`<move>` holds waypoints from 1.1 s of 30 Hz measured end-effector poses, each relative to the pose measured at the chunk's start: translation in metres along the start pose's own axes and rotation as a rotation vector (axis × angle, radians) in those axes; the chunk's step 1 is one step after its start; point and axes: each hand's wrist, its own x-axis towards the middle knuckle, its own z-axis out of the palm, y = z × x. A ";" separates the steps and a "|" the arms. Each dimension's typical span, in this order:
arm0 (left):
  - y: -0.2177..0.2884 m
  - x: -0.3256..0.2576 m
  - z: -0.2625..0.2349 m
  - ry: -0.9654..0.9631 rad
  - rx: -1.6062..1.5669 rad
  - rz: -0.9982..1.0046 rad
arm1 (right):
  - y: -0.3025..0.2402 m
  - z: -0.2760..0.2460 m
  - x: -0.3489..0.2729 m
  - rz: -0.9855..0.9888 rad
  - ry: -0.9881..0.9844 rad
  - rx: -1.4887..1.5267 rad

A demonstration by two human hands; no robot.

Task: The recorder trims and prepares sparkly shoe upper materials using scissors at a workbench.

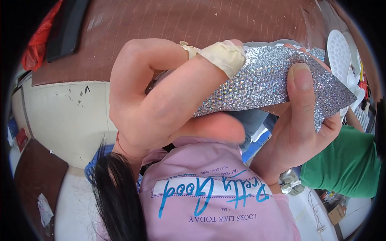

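A silver, glittering strip of sheet material (261, 76), pointed at its right end, stretches between my two hands above the near edge of the brown table. My left hand (165, 92) is closed on its left part, fingers bent, with cream-coloured tape or finger covers on the thumb and a fingertip. The thumb of my right hand (299, 120) presses on the strip's face near the pointed end. Its other fingers lie partly hidden behind the strip. A brownish underside shows along the lower edge. What lies under my left fingers is hidden.
Beyond my hands spreads the brown table top (193, 20). White sole-shaped pieces (339, 56) lie at the right. A red plastic bag (40, 40) and a flat black object (68, 30) are at the upper left. Green fabric (345, 164) sits at the right, a brown stool (40, 180) lower left.
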 end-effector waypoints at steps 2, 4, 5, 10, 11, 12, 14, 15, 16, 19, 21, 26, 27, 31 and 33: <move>-0.002 -0.001 -0.001 0.004 0.024 0.031 | 0.003 0.000 0.000 -0.049 0.006 0.014; -0.003 -0.001 -0.002 -0.004 0.052 0.035 | 0.003 -0.001 0.000 -0.054 0.001 0.013; -0.003 -0.001 -0.002 -0.008 0.081 0.039 | 0.002 -0.001 0.000 -0.060 -0.008 0.012; 0.002 0.000 -0.003 -0.004 0.147 0.018 | 0.002 -0.002 0.001 -0.071 -0.042 0.066; 0.003 0.000 -0.003 0.003 0.150 0.004 | 0.002 -0.002 0.001 -0.069 -0.051 0.093; 0.004 0.001 -0.003 0.010 0.154 -0.010 | 0.001 -0.002 0.001 -0.068 -0.060 0.119; 0.004 0.002 -0.003 0.012 0.161 0.008 | 0.001 -0.001 0.001 -0.066 -0.057 0.128; 0.004 0.003 -0.003 0.014 0.169 0.025 | 0.001 -0.001 0.001 -0.064 -0.054 0.137; 0.003 0.004 -0.003 0.017 0.176 0.043 | 0.001 0.000 0.001 -0.063 -0.050 0.145; 0.002 0.005 -0.003 0.015 0.180 0.063 | 0.001 0.001 0.002 -0.062 -0.039 0.156; 0.000 0.004 -0.003 0.007 0.170 0.065 | 0.002 0.001 0.002 -0.061 -0.024 0.159; 0.010 0.008 -0.006 -0.043 0.152 -0.026 | -0.004 -0.001 0.001 -0.045 -0.020 0.162; 0.012 0.008 -0.006 -0.058 0.149 -0.058 | -0.005 -0.001 0.001 -0.040 -0.023 0.163; 0.009 0.008 -0.005 -0.065 0.170 0.013 | -0.012 -0.004 0.002 0.037 -0.033 0.121; 0.008 0.007 -0.005 -0.067 0.178 0.039 | -0.012 -0.004 0.002 0.061 -0.035 0.109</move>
